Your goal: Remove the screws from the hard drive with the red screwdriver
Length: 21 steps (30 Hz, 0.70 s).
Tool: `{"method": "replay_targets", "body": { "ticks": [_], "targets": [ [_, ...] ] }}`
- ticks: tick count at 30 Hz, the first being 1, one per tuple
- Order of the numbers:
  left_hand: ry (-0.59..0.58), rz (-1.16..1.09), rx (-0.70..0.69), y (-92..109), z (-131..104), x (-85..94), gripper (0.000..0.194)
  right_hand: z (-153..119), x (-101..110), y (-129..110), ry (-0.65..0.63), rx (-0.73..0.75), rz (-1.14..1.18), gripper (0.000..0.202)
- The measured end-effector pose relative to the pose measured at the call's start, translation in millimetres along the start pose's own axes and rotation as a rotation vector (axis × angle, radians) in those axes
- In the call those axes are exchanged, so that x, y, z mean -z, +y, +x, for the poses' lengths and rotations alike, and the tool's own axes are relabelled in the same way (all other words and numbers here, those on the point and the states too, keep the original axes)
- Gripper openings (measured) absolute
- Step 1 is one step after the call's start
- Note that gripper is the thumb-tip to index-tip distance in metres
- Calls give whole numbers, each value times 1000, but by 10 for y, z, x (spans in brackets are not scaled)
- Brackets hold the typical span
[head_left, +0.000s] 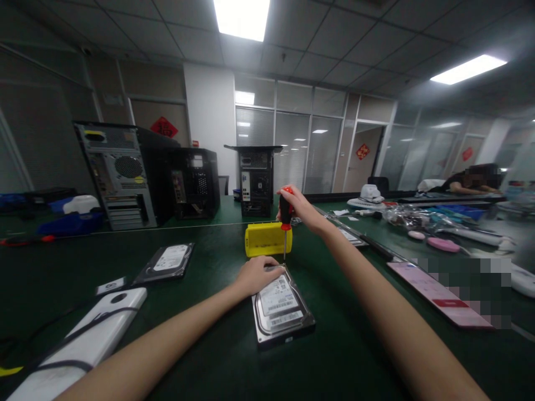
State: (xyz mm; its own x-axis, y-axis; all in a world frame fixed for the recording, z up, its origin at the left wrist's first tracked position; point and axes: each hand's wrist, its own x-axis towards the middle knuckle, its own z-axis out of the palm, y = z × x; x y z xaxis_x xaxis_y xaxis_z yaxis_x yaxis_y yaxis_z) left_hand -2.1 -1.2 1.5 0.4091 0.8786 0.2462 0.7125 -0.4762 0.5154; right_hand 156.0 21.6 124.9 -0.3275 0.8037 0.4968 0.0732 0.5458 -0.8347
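A hard drive lies label up on the green table in front of me. My left hand grips its far left part, fingers over the top; the fingers' undersides are hidden. Above the drive's far end, my right hand is closed around the red and black handle of a screwdriver. The shaft points straight down, with its tip close to the drive's far edge; whether it touches a screw I cannot tell. Just behind stands a yellow plastic case.
A second hard drive lies to the left, near a white power strip with a dark cord. Computer towers stand at the back. On the right are another drive, a pink-screened phone and cluttered bags. A person leans on a far table.
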Motion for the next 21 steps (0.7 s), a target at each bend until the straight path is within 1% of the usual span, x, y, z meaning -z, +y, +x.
{"method": "replay_targets", "body": {
  "ticks": [5,10,12,17,21],
  "targets": [
    [3,-2,-8,-4,8,-5,40,10,9,41,-18,124,-43,24],
    [4,-1,-11,-3,12,-5,39,39,31,100,70,175,-132,30],
    [6,-2,-14,-4,10,-6,40,44,37,105,78,191,-151,32],
    [-1,-6,-17,-4,5,-3,41,48,35,70,30,161,-45,27],
    [-6,-8,-9,6,3,4,42,60,36,51,-6,74,53,24]
  ]
}}
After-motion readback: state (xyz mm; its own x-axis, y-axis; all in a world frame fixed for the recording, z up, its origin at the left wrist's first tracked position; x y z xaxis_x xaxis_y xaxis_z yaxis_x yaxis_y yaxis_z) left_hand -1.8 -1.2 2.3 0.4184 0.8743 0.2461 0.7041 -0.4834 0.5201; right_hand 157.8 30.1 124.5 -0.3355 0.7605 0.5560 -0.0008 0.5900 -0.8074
